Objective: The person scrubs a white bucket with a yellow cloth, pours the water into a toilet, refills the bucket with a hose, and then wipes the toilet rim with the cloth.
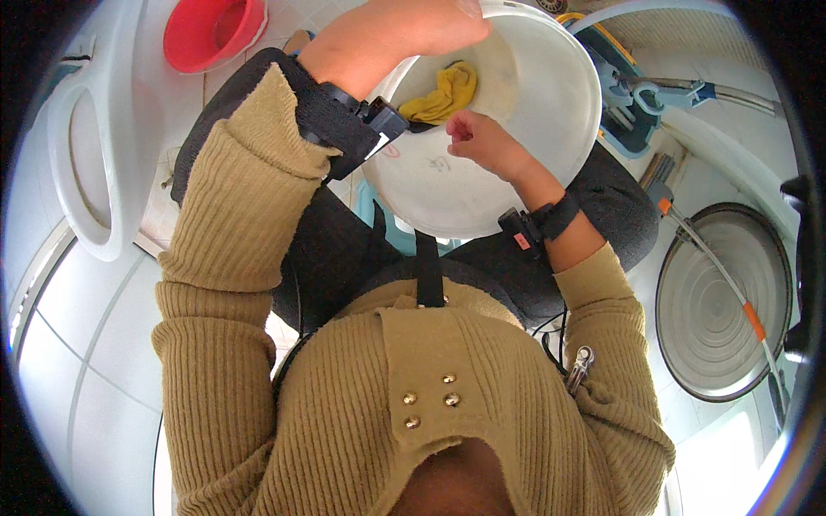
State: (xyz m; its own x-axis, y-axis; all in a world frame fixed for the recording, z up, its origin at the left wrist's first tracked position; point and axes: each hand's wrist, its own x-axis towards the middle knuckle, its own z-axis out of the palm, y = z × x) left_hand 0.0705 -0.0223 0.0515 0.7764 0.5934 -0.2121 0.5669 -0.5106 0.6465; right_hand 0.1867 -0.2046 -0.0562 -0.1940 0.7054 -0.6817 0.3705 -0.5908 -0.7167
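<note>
A large white bucket (551,103) is between my knees, its wide mouth turned toward me. A crumpled yellow cloth (446,95) lies inside it, with a dark patch at its lower edge. My right hand (486,144) is over the bucket, its fingers loosely curled beside the cloth and apart from it; nothing shows in them. At the top edge of the picture, my left hand (447,26) reaches over the bucket's far left rim. Its fingers are bent away and mostly hidden, so whether they grip the rim is unclear.
A red bucket (215,34) stands at the far left, near a pale-blue rounded basin (86,163). To the right are a round metal lid (727,301), a long-handled tool with orange bands (710,258) and a blue-green bin (632,116) with handles in it. Pale blue plastic (379,215) shows beneath the white bucket.
</note>
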